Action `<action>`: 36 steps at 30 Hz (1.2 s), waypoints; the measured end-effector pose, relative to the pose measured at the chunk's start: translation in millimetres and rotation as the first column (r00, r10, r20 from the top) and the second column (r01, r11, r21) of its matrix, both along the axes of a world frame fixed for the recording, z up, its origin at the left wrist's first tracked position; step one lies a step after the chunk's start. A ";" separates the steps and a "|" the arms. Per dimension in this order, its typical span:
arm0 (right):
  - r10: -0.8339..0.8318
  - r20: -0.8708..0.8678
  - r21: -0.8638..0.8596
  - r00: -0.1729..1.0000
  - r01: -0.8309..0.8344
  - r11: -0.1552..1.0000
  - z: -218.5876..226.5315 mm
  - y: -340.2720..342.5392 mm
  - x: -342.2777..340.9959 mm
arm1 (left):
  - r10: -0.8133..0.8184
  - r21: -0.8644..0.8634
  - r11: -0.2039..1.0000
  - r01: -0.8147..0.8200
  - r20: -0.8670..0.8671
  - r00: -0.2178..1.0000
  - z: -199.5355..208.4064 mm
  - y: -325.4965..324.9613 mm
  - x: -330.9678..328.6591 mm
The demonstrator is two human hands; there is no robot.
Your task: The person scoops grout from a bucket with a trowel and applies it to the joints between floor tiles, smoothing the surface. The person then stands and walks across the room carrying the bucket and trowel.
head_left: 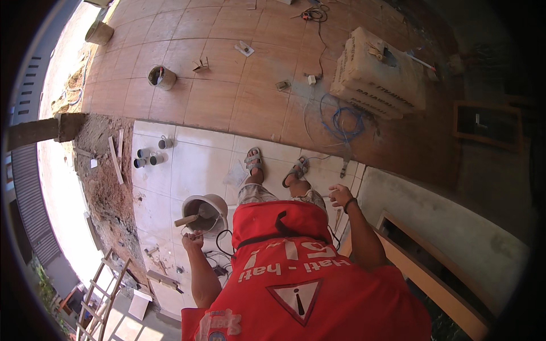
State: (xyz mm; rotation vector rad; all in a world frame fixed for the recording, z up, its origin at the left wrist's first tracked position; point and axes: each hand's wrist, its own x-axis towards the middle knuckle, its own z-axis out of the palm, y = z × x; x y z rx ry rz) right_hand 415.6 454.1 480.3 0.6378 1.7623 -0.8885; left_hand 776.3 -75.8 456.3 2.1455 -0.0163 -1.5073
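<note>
My left hand (193, 241) is closed on the thin handle of a bucket (218, 206) beside my left leg. The bucket tilts with its mouth toward the left. Grey mortar (209, 212) shows inside, along with a trowel (186, 220) whose wooden handle sticks out over the rim. On my right side, my right hand (341, 196) hangs with loosely bent fingers, near the low wall; I see nothing in it. A dark band circles that wrist.
Several cups (157, 159) stand on the pale tiles at left. Ahead on the brown tiles are another bucket (162, 78), a coiled blue cable (344, 120) and a stack of wrapped packages (369, 77). A wooden ladder (94, 301) stands lower left; a grey wall (432, 210) runs along my right.
</note>
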 end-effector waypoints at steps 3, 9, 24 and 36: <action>-0.023 0.048 -0.023 0.999 0.024 0.999 -11.5 -3.0 16.5 | -0.049 0.050 0.998 0.046 0.044 0.998 0.5 -15.7 11.3; -0.167 0.112 -0.008 0.980 0.169 0.986 -43.1 -13.4 52.0 | -0.104 0.091 0.991 0.097 0.082 0.991 11.7 -38.0 -5.8; 0.274 -0.064 0.156 0.960 -0.261 0.953 -62.9 -43.8 68.9 | -0.229 -0.063 0.972 0.226 -0.062 0.971 24.8 -90.4 -39.3; -0.182 -0.164 0.524 0.970 0.242 0.816 -98.9 6.5 56.1 | -0.384 -0.034 0.923 0.383 -0.144 0.912 47.9 -134.5 -90.1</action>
